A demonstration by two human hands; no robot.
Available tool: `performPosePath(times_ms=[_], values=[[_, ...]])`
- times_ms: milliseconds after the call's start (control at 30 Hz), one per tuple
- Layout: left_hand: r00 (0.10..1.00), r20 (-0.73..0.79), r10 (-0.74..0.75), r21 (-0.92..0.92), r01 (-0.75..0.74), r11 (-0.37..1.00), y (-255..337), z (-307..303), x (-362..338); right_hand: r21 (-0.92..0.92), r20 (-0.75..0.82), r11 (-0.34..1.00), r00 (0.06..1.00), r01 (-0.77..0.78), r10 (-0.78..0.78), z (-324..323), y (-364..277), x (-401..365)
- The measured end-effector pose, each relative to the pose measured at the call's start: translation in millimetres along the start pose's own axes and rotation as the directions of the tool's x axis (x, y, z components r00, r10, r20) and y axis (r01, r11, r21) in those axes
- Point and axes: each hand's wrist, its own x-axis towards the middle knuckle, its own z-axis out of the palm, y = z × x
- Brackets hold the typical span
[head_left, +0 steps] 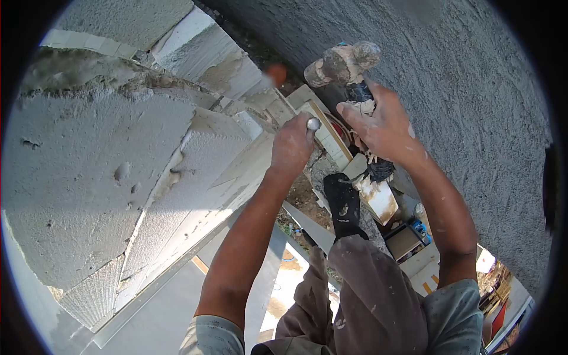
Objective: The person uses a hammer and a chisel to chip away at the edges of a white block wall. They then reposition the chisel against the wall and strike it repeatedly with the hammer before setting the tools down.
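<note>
My left hand (291, 145) is closed in a fist around a metal rod or chisel, whose round shiny end (313, 123) shows at the top of the fist. The pale block wall (231, 130) lies just left of that hand. To the right, my right hand (381, 124) wraps round the handle of a hammer. The hammer's dusty, crusted head (346, 62) is raised above the hand, apart from the rod's end. Black wrapping shows on the handle above and below the fingers. The rod's lower part is hidden behind my left hand.
A rough grey wall (467, 100) rises on the right. Large pale blocks (118, 154) fill the left. Below are my foot in a dark shoe (343, 204), a pale block (378, 201), a dark-edged tray (404, 241) and rubble far down, at lower right.
</note>
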Motion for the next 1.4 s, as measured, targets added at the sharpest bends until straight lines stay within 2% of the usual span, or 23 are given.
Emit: performPosePath(times_ms=[33, 67, 167, 267, 333, 433, 567, 600, 667, 733, 833, 900, 933, 967, 1067, 1100, 1167, 1233, 1267, 1300, 1333, 1367, 1400], values=[[0.979, -0.117, 0.166, 0.044, -0.162, 0.986, -6, 17, -21, 0.052, 0.011, 0.997, 0.998, -0.063, 0.062, -5, -4, -4], [0.916, -0.224, 0.332, 0.108, -0.315, 0.943, -15, 39, -39, 0.102, 0.023, 0.987, 0.992, -0.124, 0.122, -8, -5, -7], [0.881, -0.313, 0.353, 0.145, -0.323, 0.935, -26, 65, -62, 0.153, 0.005, 0.985, 0.996, -0.085, 0.085, -12, 5, -12], [0.957, -0.284, 0.057, -0.233, -0.126, 0.964, -17, 31, -37, 0.107, -0.028, 0.989, 0.994, -0.099, 0.103, -16, -5, -20], [0.986, -0.081, -0.146, -0.109, 0.137, 0.985, 4, -15, -10, 0.105, -0.05, 0.991, 0.995, -0.086, 0.091, -16, -8, -23], [0.99, -0.135, -0.047, -0.116, 0.032, 0.993, -16, -24, 17, 0.124, -0.062, 0.992, 0.997, -0.037, 0.045, -12, -10, -23], [0.994, -0.105, 0.007, -0.041, -0.011, 0.999, -21, -25, 34, 0.076, -0.021, 0.994, 0.997, 0.077, -0.076, -20, -26, -20], [0.994, -0.11, -0.005, -0.043, 0.0, 0.999, -17, -25, 35, 0.034, -0.133, 0.969, 0.962, 0.245, -0.239, -25, -32, -16], [0.997, -0.079, -0.013, 0.008, 0.014, 1.0, -9, -29, 37, 0.012, -0.249, 0.869, 0.844, 0.494, -0.476, -42, -56, -12], [1.0, -0.002, -0.022, 0.111, 0.022, 0.994, -2, -33, 34, 0.048, -0.303, 0.83, 0.8, 0.556, -0.518, -45, -67, -9], [0.999, 0.043, -0.026, 0.085, 0.023, 0.996, 1, -34, 33, 0.038, -0.437, 0.872, 0.793, 0.489, -0.425, -19, -49, 0], [0.994, 0.059, 0.093, 0.136, -0.101, 0.986, -4, -33, 35, -0.255, -0.264, 0.896, 0.865, 0.364, -0.426, 10, -15, 2], [0.985, 0.079, 0.153, 0.165, -0.164, 0.972, -11, -26, 36, -0.267, -0.083, 0.896, 0.918, 0.355, -0.389, 15, 9, 8], [0.983, 0.115, 0.144, 0.215, -0.166, 0.963, -19, -14, 39, -0.278, 0.101, 0.897, 0.939, 0.343, -0.327, 17, 24, 13], [0.997, 0.062, 0.054, 0.047, -0.057, 0.997, -13, -20, 36, -0.173, 0.031, 0.954, 0.969, 0.246, -0.244, -6, -11, 0], [0.996, 0.06, 0.06, 0.066, -0.064, 0.996, -13, -21, 36, -0.148, -0.006, 0.959, 0.97, 0.24, -0.244, -18, -28, -5], [0.994, 0.079, 0.07, 0.094, -0.077, 0.993, -15, -18, 36, 0.024, -0.18, 0.943, 0.929, 0.332, -0.322, -44, -51, -13], [0.995, 0.034, 0.098, 0.076, -0.1, 0.992, -18, -13, 35, 0.289, -0.308, 0.804, 0.846, 0.52, -0.436, -56, -61, -10], [0.993, 0.006, 0.117, 0.072, -0.117, 0.991, -19, -13, 35, 0.397, -0.33, 0.688, 0.794, 0.608, -0.511, -59, -67, -5], [0.998, 0.032, 0.062, 0.066, -0.064, 0.996, -16, -14, 32, 0.494, -0.365, 0.547, 0.732, 0.676, -0.575, -58, -73, -3], [0.999, 0.049, 0.013, 0.063, -0.016, 0.998, -10, -17, 29, 0.345, -0.366, 0.765, 0.828, 0.544, -0.425, -37, -65, -10], [0.998, 0.057, -0.029, 0.067, 0.025, 0.997, -3, -22, 31, 0.102, -0.29, 0.906, 0.884, 0.411, -0.368, -12, -34, -10], [0.998, 0.046, -0.036, 0.097, 0.031, 0.995, -2, -23, 33, -0.173, -0.21, 0.946, 0.929, 0.273, -0.306, 13, -3, -10]])
